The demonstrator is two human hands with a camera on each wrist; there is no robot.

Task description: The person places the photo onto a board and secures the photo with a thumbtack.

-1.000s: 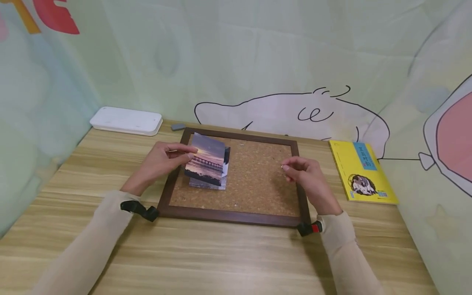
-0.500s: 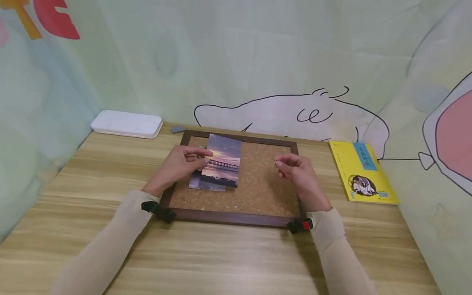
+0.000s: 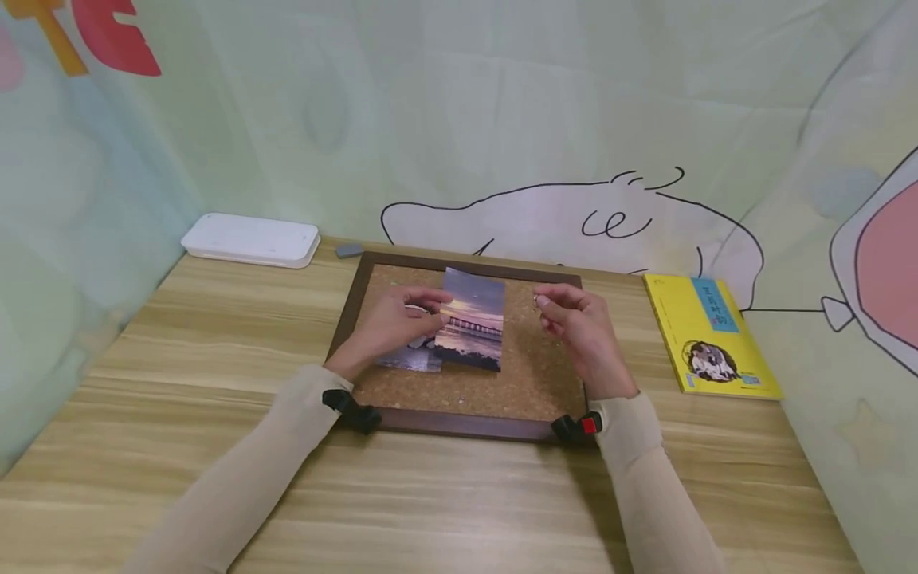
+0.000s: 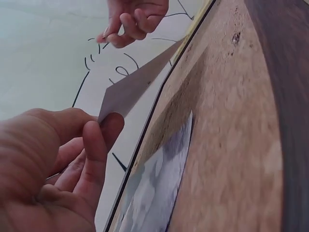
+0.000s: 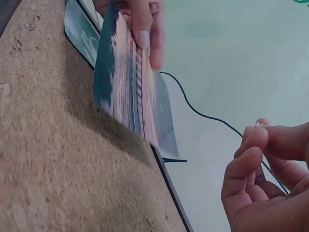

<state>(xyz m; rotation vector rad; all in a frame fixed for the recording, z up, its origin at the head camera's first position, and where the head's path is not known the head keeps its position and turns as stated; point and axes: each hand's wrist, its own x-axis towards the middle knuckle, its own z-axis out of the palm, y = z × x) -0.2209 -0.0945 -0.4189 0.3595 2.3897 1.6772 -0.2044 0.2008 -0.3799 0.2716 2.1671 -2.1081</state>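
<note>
Between thumb and fingers, my left hand (image 3: 394, 323) pinches the left edge of a sunset pier photo (image 3: 473, 327). The photo is held raised and tilted over a brown-framed corkboard (image 3: 531, 383), as the left wrist view shows. A second photo (image 4: 161, 186) lies on the cork, partly hidden by my left hand in the head view. Above the board's right side, my right hand (image 3: 584, 327) pinches a tiny silvery pushpin (image 5: 257, 124) between thumb and index finger. Its exact shape is hard to make out. The two hands are apart.
A white case (image 3: 251, 239) stands at the back left, with a small grey block (image 3: 349, 250) near the board's top left corner. Right of the board lies a yellow book (image 3: 710, 343). A printed curtain (image 3: 502, 119) hangs behind the wooden table (image 3: 459, 502).
My left hand has carried the sunset photo rightward, off the photo lying on the board, toward the middle. My right hand has shifted slightly left and up, still holding the pushpin.
</note>
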